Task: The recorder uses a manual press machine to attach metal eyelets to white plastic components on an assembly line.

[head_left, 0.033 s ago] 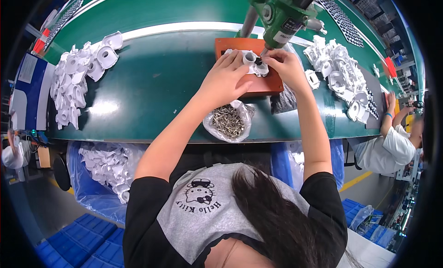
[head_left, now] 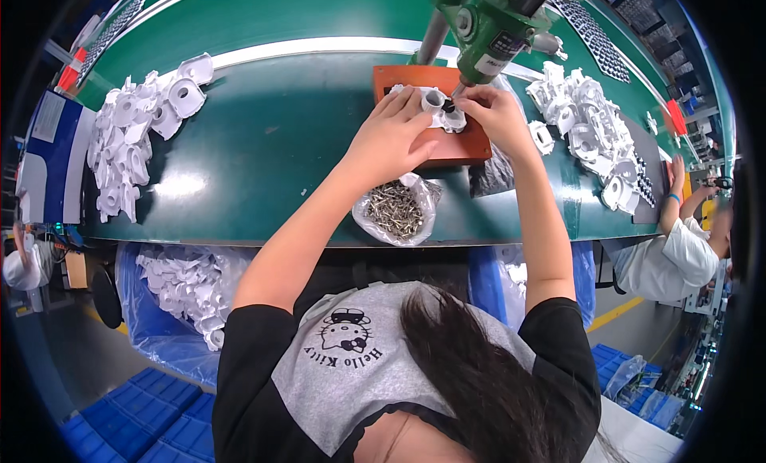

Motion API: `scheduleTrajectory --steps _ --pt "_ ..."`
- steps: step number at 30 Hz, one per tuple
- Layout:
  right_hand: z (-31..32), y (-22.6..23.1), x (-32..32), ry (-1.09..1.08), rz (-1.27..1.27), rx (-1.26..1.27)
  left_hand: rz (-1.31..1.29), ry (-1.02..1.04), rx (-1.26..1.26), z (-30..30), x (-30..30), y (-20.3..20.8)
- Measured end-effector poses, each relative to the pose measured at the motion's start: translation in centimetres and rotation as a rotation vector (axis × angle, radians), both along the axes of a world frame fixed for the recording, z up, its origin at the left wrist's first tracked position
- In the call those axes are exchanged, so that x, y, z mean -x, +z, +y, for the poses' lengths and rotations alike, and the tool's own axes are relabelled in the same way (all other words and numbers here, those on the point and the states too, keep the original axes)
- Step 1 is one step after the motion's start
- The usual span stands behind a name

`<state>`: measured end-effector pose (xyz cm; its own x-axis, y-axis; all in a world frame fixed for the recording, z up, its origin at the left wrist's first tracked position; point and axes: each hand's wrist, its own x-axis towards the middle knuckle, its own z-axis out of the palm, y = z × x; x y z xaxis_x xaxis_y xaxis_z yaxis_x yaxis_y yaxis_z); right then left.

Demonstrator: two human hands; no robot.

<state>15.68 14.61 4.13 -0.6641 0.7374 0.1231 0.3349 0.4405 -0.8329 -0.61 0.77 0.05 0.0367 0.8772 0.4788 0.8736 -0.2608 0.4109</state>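
Note:
A white plastic part (head_left: 433, 102) with a round tube-like collar lies on an orange-brown block (head_left: 463, 150) at the back middle of the table. My left hand (head_left: 394, 134) lies over the part's left side, fingers stretched flat and thumb apart. At its right side, the fingertips of my right hand (head_left: 491, 116) are pinched together beside a small black piece (head_left: 448, 106); what they grip, if anything, is too small to make out. Right above these fingertips, the metal tip (head_left: 457, 90) of a green machine (head_left: 488, 34) points down.
A clear bag of screws (head_left: 394, 211) sits in front of the block. White parts are heaped at the left (head_left: 121, 148) and right (head_left: 581, 128). A dark bag (head_left: 491, 174) lies right of the block. Below the table edge stands a blue lined bin (head_left: 177, 295). Another person (head_left: 669, 252) works at far right.

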Motion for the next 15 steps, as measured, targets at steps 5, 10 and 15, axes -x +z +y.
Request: scheduleTrajectory --steps 5,10,15 --pt "0.3 0.3 0.0 -0.007 -0.077 0.056 0.027 0.005 -0.045 0.1 -0.1 -0.2" --pt "1.4 -0.2 0.1 0.027 -0.052 0.136 0.02 0.008 -0.042 0.1 -0.1 -0.3" --pt "2.5 -1.2 0.0 0.057 0.065 0.223 -0.008 0.004 -0.041 0.2 -0.1 -0.4"
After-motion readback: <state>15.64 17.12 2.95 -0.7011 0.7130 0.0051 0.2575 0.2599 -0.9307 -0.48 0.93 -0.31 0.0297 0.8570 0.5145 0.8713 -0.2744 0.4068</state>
